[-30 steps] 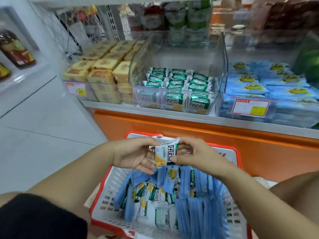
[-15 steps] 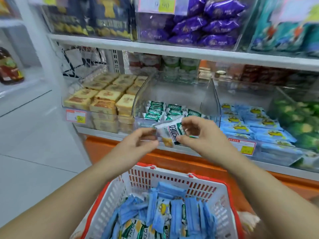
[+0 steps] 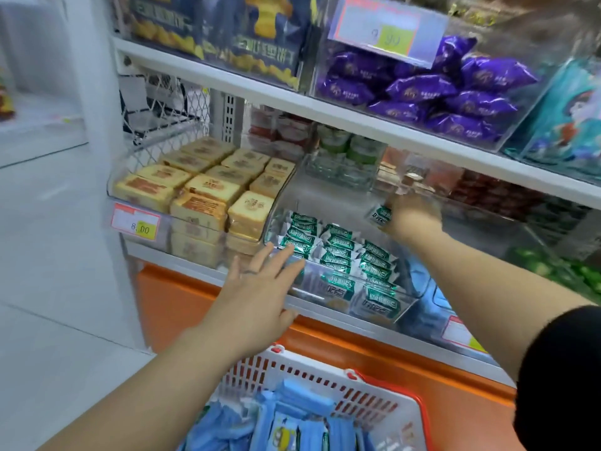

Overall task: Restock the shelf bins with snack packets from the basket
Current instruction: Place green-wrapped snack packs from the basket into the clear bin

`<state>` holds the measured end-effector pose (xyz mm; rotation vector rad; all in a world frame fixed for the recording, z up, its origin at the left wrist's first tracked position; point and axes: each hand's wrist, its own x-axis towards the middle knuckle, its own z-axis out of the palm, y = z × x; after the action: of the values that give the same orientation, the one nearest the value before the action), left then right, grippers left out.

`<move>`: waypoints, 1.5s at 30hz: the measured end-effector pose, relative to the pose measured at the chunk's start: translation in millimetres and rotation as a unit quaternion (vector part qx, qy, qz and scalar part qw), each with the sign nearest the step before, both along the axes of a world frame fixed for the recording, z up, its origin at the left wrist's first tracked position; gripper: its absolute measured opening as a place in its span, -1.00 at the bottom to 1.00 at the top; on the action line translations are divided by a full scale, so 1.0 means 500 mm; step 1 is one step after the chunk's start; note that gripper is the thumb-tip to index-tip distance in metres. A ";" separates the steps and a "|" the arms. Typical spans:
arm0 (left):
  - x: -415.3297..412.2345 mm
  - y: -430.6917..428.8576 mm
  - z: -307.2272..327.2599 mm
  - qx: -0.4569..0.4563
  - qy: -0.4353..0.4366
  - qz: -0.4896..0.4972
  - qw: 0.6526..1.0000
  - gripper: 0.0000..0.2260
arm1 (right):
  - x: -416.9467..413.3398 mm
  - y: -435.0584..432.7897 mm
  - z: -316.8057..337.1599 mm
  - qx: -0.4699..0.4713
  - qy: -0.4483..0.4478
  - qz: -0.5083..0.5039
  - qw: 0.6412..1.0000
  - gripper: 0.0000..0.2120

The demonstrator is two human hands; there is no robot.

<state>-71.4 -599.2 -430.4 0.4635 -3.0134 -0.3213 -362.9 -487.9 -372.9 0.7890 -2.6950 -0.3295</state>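
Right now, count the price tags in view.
3: upper tag on the purple-packet bin; left tag on the yellow-cake bin; low-right tag, partly behind the right forearm. Others may be hidden.

Left arm extended forward, bare. Left hand (image 3: 257, 288) flat, palm down, fingers (image 3: 276, 260) straight and spread. Right arm extended further forward, black sleeve (image 3: 559, 369) at the upper arm. Right hand (image 3: 413, 219) held higher, fingers curled, pinching a packet (image 3: 380, 215).

A small green-and-white snack packet (image 3: 380, 216) sits tilted above the back of the clear plastic shelf bin (image 3: 282, 206), pinched in the right hand (image 3: 413, 216). Rows of matching packets (image 3: 338, 252) fill the bin's front. Below, blue packets (image 3: 292, 418) lie in the white, red-rimmed basket (image 3: 325, 380).
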 end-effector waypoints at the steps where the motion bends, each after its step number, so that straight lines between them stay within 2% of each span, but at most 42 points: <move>1: 0.000 0.001 -0.003 0.002 0.003 0.000 1.000 -0.32 | -0.006 -0.011 -0.006 0.036 0.002 -0.006 0.999 -0.58; 6: -0.003 0.000 -0.012 0.010 0.005 -0.003 1.000 -0.33 | -0.018 -0.054 -0.036 0.160 -0.017 -0.015 0.987 -0.77; 9: -0.004 -0.007 -0.016 0.011 0.011 -0.004 1.000 -0.33 | -0.017 -0.066 -0.049 0.186 -0.044 -0.013 0.981 -0.84; 13: -0.005 -0.012 -0.021 0.009 0.013 -0.003 1.000 -0.33 | -0.029 -0.057 -0.063 0.169 -0.099 -0.007 0.981 -0.85; 17: -0.006 -0.010 -0.025 0.007 0.015 0.001 1.000 -0.33 | -0.039 -0.049 -0.062 0.142 -0.133 0.005 0.981 -0.68; 27: -0.010 -0.006 -0.030 -0.002 0.011 0.003 1.000 -0.33 | -0.048 -0.032 -0.083 0.136 -0.129 0.044 0.981 -0.73; 37: -0.012 -0.014 -0.038 -0.006 0.011 -0.004 1.000 -0.33 | -0.020 -0.038 -0.067 0.115 -0.112 0.062 0.985 -0.58; 41: -0.012 -0.021 -0.042 -0.012 0.013 -0.009 1.000 -0.33 | 0.053 -0.019 -0.043 0.057 -0.063 0.095 0.992 -0.52; 43: -0.011 -0.028 -0.040 -0.009 0.014 -0.009 1.000 -0.33 | 0.111 0.005 -0.038 -0.011 -0.006 0.168 0.986 -0.60; 45: -0.010 -0.037 -0.037 -0.009 0.025 -0.009 1.000 -0.34 | 0.174 0.043 -0.039 -0.113 0.025 0.265 0.957 -0.70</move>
<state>-76.3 -617.9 -448.9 0.4200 -2.9716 -0.3025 -276.0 -466.4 -392.6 1.3522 -2.2973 0.0839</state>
